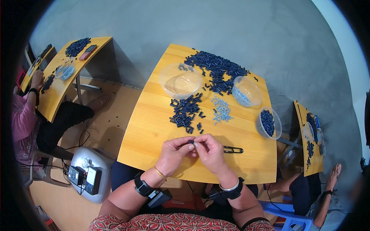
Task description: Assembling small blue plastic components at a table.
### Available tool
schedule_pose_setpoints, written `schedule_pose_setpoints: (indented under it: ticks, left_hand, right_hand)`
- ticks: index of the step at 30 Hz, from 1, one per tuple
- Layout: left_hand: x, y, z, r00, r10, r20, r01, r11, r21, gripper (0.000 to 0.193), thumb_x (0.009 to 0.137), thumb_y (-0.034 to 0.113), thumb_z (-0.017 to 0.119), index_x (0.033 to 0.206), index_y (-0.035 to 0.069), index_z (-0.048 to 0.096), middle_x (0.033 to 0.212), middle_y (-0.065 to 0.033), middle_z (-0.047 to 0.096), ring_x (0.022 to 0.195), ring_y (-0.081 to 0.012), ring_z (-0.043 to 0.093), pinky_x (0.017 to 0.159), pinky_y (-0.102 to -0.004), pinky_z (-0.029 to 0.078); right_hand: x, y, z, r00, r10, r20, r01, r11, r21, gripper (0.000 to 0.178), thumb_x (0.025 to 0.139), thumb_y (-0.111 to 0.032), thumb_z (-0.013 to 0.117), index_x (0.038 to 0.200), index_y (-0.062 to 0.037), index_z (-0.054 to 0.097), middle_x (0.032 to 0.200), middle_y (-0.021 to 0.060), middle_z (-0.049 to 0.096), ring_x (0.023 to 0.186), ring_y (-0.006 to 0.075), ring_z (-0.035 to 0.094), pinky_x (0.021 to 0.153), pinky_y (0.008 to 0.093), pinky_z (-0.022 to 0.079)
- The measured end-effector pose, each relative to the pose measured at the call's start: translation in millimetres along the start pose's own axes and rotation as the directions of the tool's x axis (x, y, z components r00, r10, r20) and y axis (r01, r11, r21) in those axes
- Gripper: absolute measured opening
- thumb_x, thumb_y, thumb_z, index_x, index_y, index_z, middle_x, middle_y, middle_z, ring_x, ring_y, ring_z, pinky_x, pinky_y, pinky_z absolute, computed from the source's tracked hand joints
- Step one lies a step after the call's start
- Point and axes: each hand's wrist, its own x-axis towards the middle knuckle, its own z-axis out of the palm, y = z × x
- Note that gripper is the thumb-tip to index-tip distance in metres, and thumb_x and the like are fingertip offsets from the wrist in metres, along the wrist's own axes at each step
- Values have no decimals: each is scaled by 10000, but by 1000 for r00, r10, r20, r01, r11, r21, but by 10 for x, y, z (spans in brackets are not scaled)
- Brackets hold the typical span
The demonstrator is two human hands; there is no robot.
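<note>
Above the near part of the wooden table (150, 127), my left hand (175, 153) and my right hand (209, 153) meet, fingertips together. Pinched in my left fingers is a small black plastic piece (190, 142), mostly covered by the fingers. My right thumb and forefinger press against its right end; whether they hold a separate small part cannot be made out. Just beyond my hands lies a pile of short black plastic pieces (184, 113). Right of it are scattered small silvery screw-like parts (221, 110). A flat black slotted strip (233, 149) lies beside my right hand.
A large heap of black pieces (216, 65) covers the table's far side. Clear plastic bowls stand around: one (180, 92) at far left, one with silvery parts (252, 90), one with black pieces (278, 133). Other people work at tables (58, 92) left and right (314, 161).
</note>
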Motion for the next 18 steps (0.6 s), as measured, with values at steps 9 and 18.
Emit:
schedule_pose_setpoints:
  ticks: [9,18]
  left_hand:
    - [30,9,40,997,21,-73,-27,996,-84,125,855,18,508,921,-44,593,808,-91,617,650,-145,587,619,-258,520]
    - [-9,-15,-36,970,-95,226,14,942,335,118,827,68,581,915,-5,608,701,-5,580,566,-68,539,516,-212,476]
  right_hand:
    - [23,-69,-45,994,-105,11,106,986,-126,61,781,29,553,832,1,534,732,73,572,614,133,573,538,251,478]
    - [552,159,-850,980,-169,103,193,703,-685,122,729,16,542,839,-34,560,769,132,566,733,310,555,655,380,451]
